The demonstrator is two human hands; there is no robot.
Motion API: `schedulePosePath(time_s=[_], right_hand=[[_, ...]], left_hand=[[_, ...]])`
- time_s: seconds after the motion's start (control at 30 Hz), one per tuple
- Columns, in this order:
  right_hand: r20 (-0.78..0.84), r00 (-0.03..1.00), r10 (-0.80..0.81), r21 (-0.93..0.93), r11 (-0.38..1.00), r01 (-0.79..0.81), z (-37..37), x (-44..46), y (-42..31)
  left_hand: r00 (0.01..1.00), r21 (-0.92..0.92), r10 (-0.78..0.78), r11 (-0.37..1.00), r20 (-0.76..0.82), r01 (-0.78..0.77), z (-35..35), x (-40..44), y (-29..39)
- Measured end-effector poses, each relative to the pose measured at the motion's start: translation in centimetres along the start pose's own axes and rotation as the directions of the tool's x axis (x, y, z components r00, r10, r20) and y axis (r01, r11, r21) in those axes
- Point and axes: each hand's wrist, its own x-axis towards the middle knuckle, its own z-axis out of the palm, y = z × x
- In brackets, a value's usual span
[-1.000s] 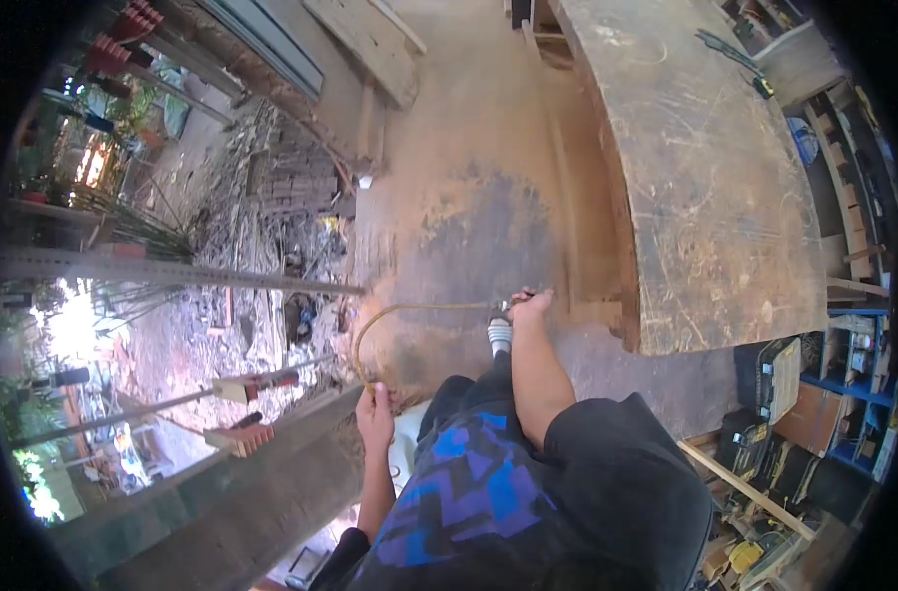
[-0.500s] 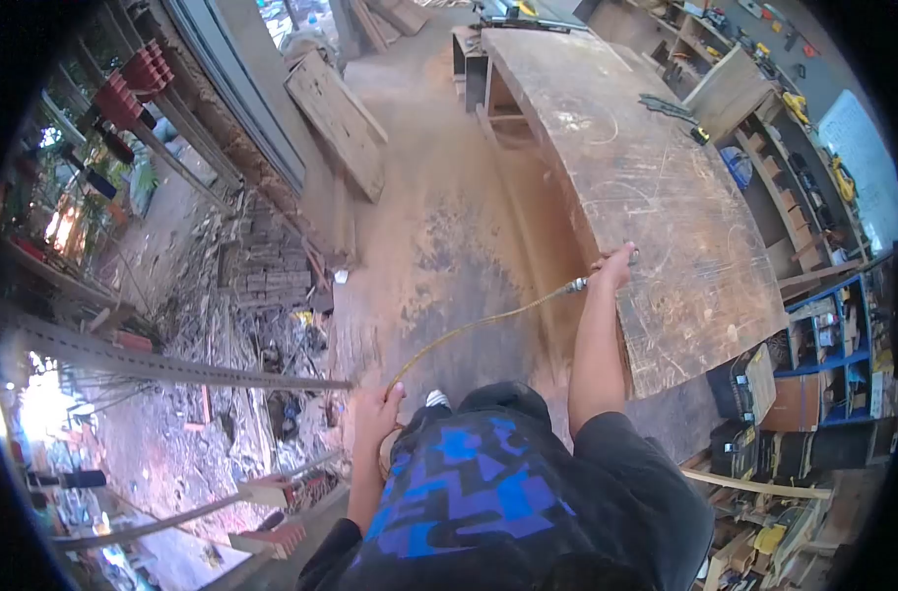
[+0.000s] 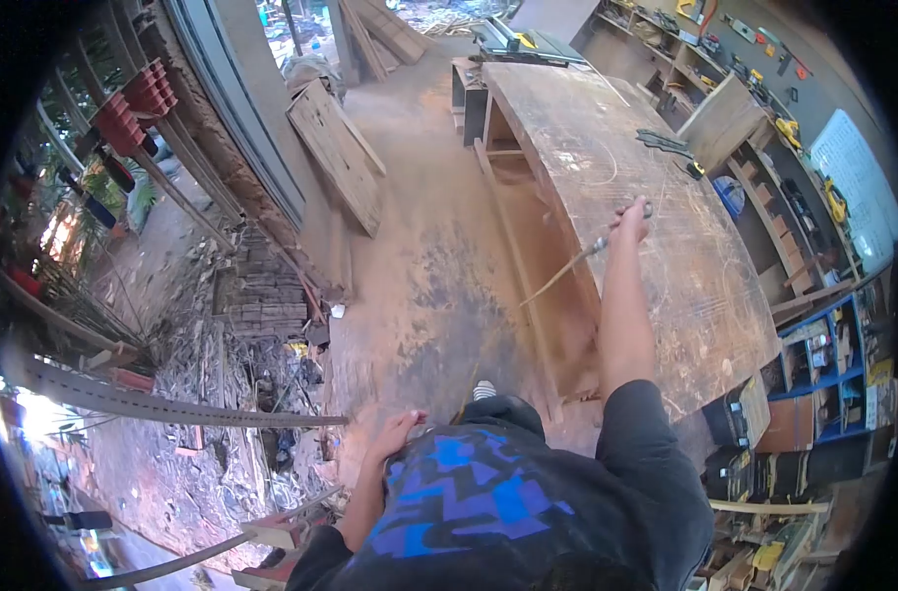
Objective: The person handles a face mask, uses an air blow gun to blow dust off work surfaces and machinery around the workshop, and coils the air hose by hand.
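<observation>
My right hand (image 3: 630, 223) is raised over the workbench's left edge, closed around an air blow gun (image 3: 648, 209) mostly hidden by the fingers. A metal coupling (image 3: 599, 244) joins it to a yellow air hose (image 3: 557, 276), which slants down toward the floor and blurs out. Lower down, a faint stretch of the hose shows beside a striped shoe. At my waist, my left hand (image 3: 398, 433) is closed, its fingers curled around the hose, though the grip is partly hidden by the shirt. The scratched wooden workbench (image 3: 666, 286) lies under and beyond my right hand.
A tape measure (image 3: 696, 169) lies near the bench's far right edge. Wooden boards (image 3: 336, 158) lean at the left wall. A blue shelf rack (image 3: 831, 379) stands right. Metal bar clamps (image 3: 183, 406) reach in from the left. Dusty floor (image 3: 400, 197) runs between.
My right hand has moved up and farther over the bench with the air blow gun. My left hand has dropped lower toward my waist. The hose hangs more steeply and partly blurs.
</observation>
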Motion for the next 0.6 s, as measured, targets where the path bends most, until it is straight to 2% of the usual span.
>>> schedulePosePath(time_s=[0.07,0.1,0.17,0.2,0.3,0.4,0.5,0.6], right_hand=[[-0.007,1.000,-0.008,-0.017,1.000,0.008,3.6,2.4,-1.7],[-0.014,1.000,-0.001,-0.036,0.999,0.001,5.1,3.3,-2.1],[-0.014,1.000,0.014,-0.088,0.996,-0.015,6.9,5.0,-1.9],[-0.003,1.000,0.022,-0.116,0.993,-0.022,8.0,5.8,-1.5],[0.034,0.997,0.066,-0.193,0.979,-0.058,10.7,7.6,0.3],[0.046,0.996,0.072,-0.214,0.975,-0.061,13.7,11.0,2.7],[0.056,0.997,0.056,-0.203,0.978,-0.043,16.5,12.9,4.2],[0.095,0.988,0.118,-0.234,0.968,-0.093,19.7,13.8,4.9]], left_hand=[[0.985,0.364,-0.171,0.917,-0.011,0.163,-1.0,0.4,-0.3],[0.965,0.529,-0.259,0.814,-0.039,0.239,-1.6,0.3,-0.3],[0.964,0.499,-0.266,0.837,0.013,0.224,-2.6,0.8,-4.6],[0.964,0.485,-0.265,0.847,0.035,0.215,-2.3,1.4,-4.6],[0.984,0.198,-0.165,0.965,-0.064,0.174,-0.5,2.3,-4.3],[0.977,0.101,-0.192,0.974,-0.094,0.202,0.6,5.2,-4.1],[0.938,0.263,-0.271,0.909,-0.218,0.324,1.8,8.3,-4.4],[0.935,0.102,-0.233,0.958,-0.267,0.268,2.8,9.7,-4.5]])
